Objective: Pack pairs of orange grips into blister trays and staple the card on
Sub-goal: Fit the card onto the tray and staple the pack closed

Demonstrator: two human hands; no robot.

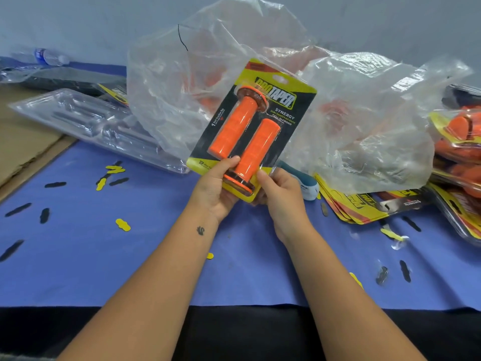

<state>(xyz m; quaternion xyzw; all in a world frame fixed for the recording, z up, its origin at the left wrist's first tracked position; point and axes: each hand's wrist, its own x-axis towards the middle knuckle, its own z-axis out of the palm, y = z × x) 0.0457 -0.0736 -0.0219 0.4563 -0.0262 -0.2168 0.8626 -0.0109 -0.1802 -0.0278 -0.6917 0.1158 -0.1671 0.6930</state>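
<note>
Hands held a packed blister tray point(253, 126) upright above the blue counter point(78, 256); the left hand point(217, 190) gripped its lower left corner, thumb pressed on the front; the right hand point(279, 194) pinched the lower right edge, thumb on the front, fingers behind; inside the tray two orange grips point(244, 136) lay side by side against a yellow and black card point(294, 100), flanged ends pointing opposite ways; behind stood crumpled clear plastic bags point(364, 121); empty clear trays point(91, 121) lay at left; loose cards point(364, 204) and finished packs point(458, 152) were piled at right; small yellow and black cut-outs point(122, 224) dotted the counter.
</note>
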